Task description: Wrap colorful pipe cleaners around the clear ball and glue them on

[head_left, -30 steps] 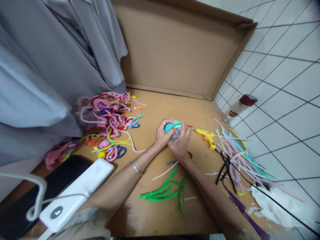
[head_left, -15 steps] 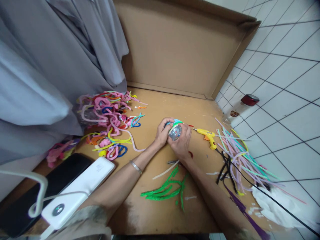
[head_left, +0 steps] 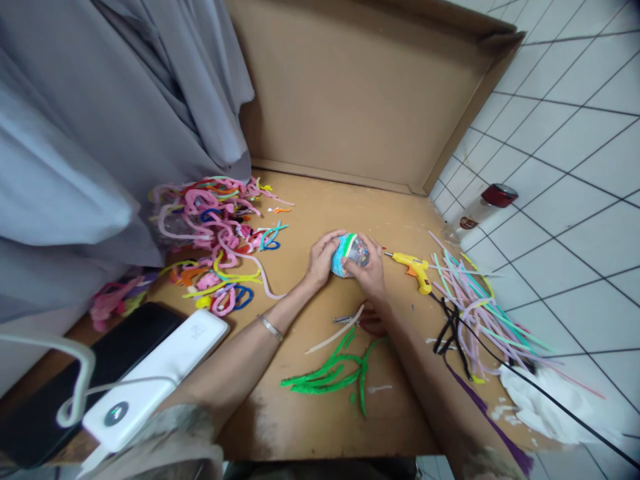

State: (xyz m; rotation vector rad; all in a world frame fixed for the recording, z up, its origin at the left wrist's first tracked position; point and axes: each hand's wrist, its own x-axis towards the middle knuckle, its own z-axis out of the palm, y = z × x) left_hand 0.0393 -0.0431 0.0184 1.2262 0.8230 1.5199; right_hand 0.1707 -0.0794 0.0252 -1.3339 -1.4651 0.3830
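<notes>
Between my two hands is a small round object [head_left: 342, 256] banded in light blue, green and white, with a clear, shiny part on its right side. My left hand [head_left: 321, 259] grips its left side, fingers curled over the top. Around the right side wraps my right hand [head_left: 373, 272], its thumb across the front. Nearer me on the table lie green pipe cleaner pieces [head_left: 327, 380] and a cream-coloured strip [head_left: 336, 333]. A yellow glue gun [head_left: 415, 268] rests just right of my right hand.
Pink and mixed pipe cleaners [head_left: 215, 220] heap at the left, above a white power bank [head_left: 155, 380]. Pale pipe cleaners [head_left: 475, 307], a black cord [head_left: 545, 397] and white tissue [head_left: 545, 407] lie right. A red-lidded jar [head_left: 480, 210] stands by the tiles; cardboard [head_left: 360, 93] rises behind.
The round object has been turned in my hands, so more of its light blue side shows and the clear part faces right. Both hands still hold it.
</notes>
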